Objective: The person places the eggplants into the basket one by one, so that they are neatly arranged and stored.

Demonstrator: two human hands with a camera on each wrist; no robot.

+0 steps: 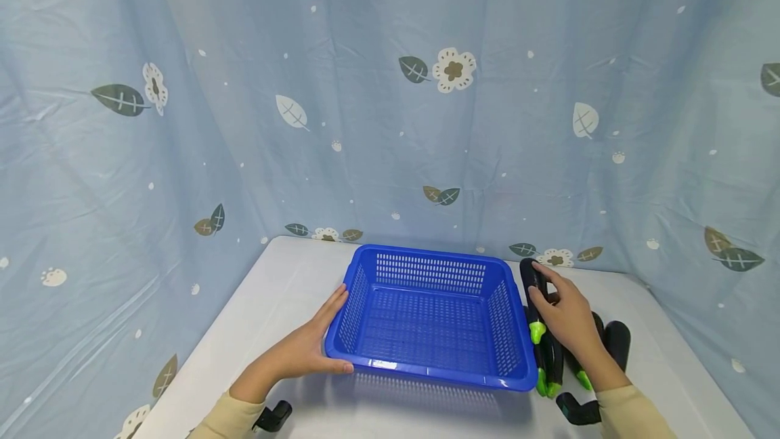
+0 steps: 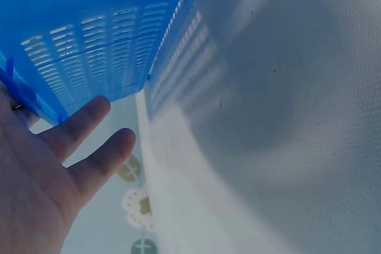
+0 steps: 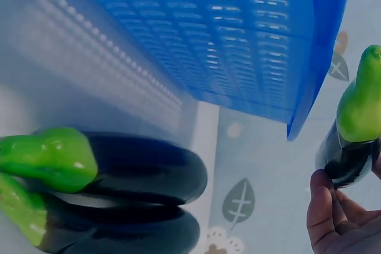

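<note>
A blue plastic basket (image 1: 426,374) with slotted walls sits on the white table in the head view. My left hand (image 1: 307,347) rests at its left front corner, fingers stretched along the outer left side and thumb by the front rim. Splayed straight fingers (image 2: 98,162) show beside the basket wall in the left wrist view. To the basket's right, my right hand (image 1: 563,310) pinches a dark eggplant (image 1: 528,273) between thumb and fingers, its green stem end toward me. In the right wrist view, this eggplant (image 3: 360,108) is raised beside the basket's rim.
More eggplants (image 3: 146,168) lie on the table right of the basket, some partly under my right forearm. A blue patterned curtain (image 1: 378,120) encloses the white table (image 1: 292,269) at the back and sides. Black devices (image 1: 274,416) are near both wrists.
</note>
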